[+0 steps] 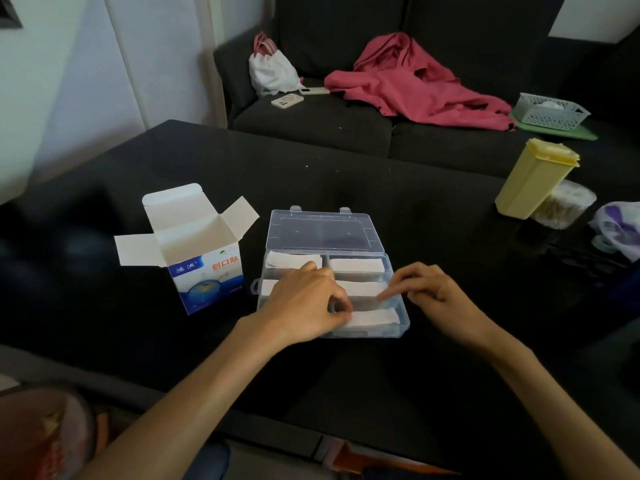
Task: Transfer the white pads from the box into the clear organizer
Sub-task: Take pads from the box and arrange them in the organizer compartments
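The clear organizer [398,330] lies on the black table with its lid [323,232] folded back flat. White pads [356,265] fill its compartments. My left hand [306,303] covers the organizer's left half, fingers curled, pinching the left end of the front-right pad [375,318]. My right hand [427,289] hovers at the organizer's right edge, its index finger stretched onto the middle-right pad [363,289]. The blue and white box [207,271] stands to the left with its flaps open; its inside looks white, and I cannot tell what it holds.
A yellow lidded container [535,178], a clear tub of cotton swabs [564,206] and a plastic bag [618,230] sit at the table's right. Behind is a dark sofa [329,123] with a pink garment [412,84], a white bag, two phones and a white basket [550,110].
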A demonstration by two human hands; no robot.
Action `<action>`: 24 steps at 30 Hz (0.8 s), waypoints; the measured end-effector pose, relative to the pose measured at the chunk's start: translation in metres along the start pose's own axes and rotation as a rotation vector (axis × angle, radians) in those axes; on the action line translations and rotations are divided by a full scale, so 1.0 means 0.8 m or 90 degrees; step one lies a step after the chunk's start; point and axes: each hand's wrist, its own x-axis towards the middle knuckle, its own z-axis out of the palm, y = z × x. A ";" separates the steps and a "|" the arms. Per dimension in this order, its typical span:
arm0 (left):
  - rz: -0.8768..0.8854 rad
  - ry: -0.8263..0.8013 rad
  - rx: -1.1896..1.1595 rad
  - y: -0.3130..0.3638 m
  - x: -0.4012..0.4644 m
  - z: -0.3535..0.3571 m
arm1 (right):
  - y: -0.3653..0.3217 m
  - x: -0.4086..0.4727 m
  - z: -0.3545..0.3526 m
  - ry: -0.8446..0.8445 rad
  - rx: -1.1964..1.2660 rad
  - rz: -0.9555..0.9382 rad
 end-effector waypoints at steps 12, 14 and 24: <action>-0.181 0.474 -0.163 -0.032 -0.049 -0.066 | -0.094 0.026 -0.010 0.216 0.064 -0.090; -0.279 0.604 -0.100 -0.059 -0.070 -0.089 | -0.123 0.038 0.017 0.202 0.017 -0.107; -0.529 0.282 -0.563 -0.151 -0.115 -0.112 | -0.180 0.071 0.131 0.052 -0.235 -0.266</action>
